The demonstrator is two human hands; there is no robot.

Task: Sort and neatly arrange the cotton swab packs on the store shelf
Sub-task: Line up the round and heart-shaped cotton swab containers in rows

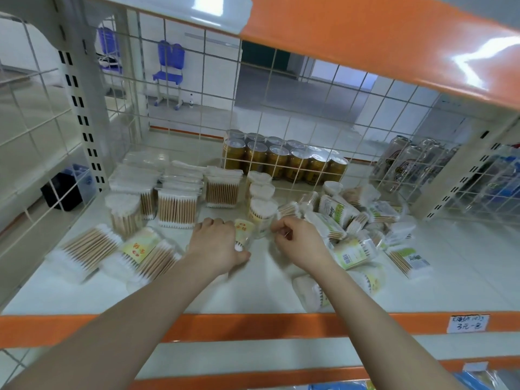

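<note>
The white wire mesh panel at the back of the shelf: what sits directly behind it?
Behind the white wire mesh panel stands a shrink-wrapped block of gold drink cans and, further right, silver cans. Their lower parts and any rows behind are hidden.

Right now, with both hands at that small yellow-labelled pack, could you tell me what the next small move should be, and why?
Probably stand the yellow-labelled pack upright just in front of the row of round tubs. The left hand grips it and the right hand is curled beside it, the row ends right there, and the loose pile to the right is unsorted.
</note>
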